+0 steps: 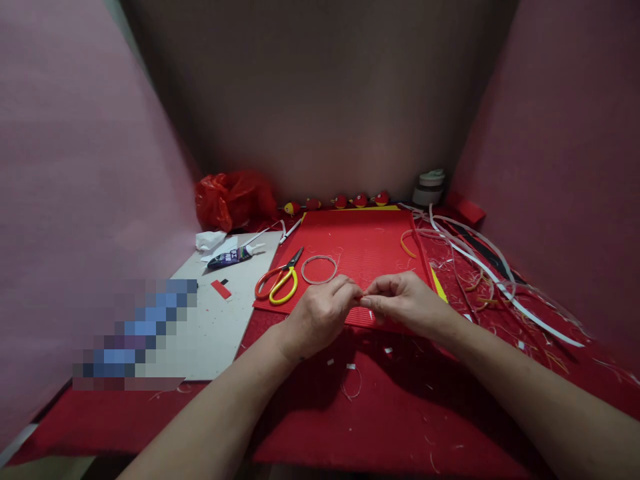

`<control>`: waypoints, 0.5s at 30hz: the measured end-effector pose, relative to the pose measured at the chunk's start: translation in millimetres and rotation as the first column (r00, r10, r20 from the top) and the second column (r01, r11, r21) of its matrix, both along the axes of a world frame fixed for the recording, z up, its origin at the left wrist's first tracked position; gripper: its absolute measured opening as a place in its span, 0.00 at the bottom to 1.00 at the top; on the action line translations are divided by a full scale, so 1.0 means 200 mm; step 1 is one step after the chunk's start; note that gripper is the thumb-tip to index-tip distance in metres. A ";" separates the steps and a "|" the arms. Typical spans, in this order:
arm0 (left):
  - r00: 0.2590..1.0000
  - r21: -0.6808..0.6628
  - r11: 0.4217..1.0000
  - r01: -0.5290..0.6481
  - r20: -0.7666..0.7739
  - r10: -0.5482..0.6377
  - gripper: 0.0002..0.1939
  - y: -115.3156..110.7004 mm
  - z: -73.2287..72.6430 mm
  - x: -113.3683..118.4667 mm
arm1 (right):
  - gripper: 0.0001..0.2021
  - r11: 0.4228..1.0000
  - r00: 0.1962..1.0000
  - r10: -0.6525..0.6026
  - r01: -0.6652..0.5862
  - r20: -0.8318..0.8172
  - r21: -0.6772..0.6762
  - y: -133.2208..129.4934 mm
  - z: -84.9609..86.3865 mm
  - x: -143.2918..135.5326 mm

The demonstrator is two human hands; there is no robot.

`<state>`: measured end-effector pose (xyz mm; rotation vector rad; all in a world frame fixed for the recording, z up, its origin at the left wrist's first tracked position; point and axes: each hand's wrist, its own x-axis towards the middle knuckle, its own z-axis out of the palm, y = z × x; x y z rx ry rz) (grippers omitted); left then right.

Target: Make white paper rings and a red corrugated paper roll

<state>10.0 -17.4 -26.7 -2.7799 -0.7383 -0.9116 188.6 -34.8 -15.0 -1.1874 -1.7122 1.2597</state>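
- Your left hand point(323, 308) and right hand point(407, 303) meet, fingertips pinched closed — whatever sits between them is too small to make out.
- Both are over the near part of the red ribbed sheet point(363, 241).
- On it lie scissors point(289, 270) and, just beyond your left hand, a thin loop point(319, 283).

There is room to pass over the front of the red cloth point(310, 433). The scissors point(291, 269) get in the way near the left hand point(321, 312), and a long white strip point(540, 323) blocks the right side.
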 end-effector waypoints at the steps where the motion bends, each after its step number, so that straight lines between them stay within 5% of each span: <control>1: 1.000 0.002 1.000 0.000 -0.009 0.000 0.07 0.00 0.00 0.00 | 0.12 1.000 1.000 0.007 -0.007 -0.010 0.003 0.00 0.00 0.00; 9: 0.996 0.057 0.998 0.011 -0.086 -0.006 0.09 -0.03 0.02 0.00 | 0.13 0.995 0.995 0.025 -0.034 -0.095 -0.095 -0.01 0.01 0.01; 15: 0.963 -0.204 0.972 0.120 0.263 -0.064 0.03 -0.04 0.07 0.03 | 0.09 0.991 0.966 0.085 -0.107 -0.246 -0.078 -0.01 0.00 0.04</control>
